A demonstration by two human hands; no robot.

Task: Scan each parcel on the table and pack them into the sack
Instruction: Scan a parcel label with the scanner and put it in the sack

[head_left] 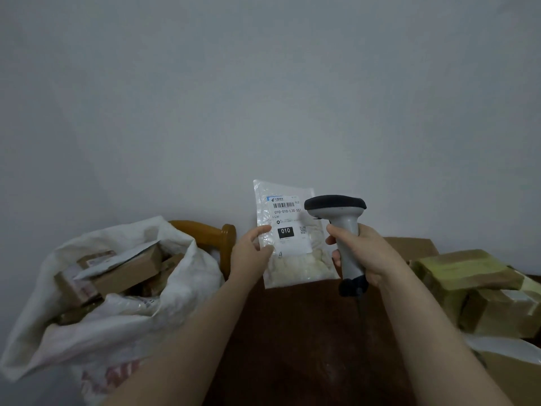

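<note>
While the left hand pinches the parcel by its left edge, thumb and fingertips closed on the thin plastic margin, the parcel hangs upright in the air to the right of the sack and a little higher than its mouth. It is a clear, flat plastic bag with something pale and soft inside, so it is probably light and limp; the film looks smooth and may slip in a light pinch. A hold on the edge keeps the label uncovered, though the bag will likely sag or fold if tipped, and a grip lower down on the padded part would steady it for the drop. Farther right of the sack, the right hand wraps fully around the handle of the scanner, the forefinger near the trigger and the head close to the label. Inside the sack lie several cardboard boxes, whose corners could snag the film. Far to the right of the sack, more taped parcels wait.
</note>
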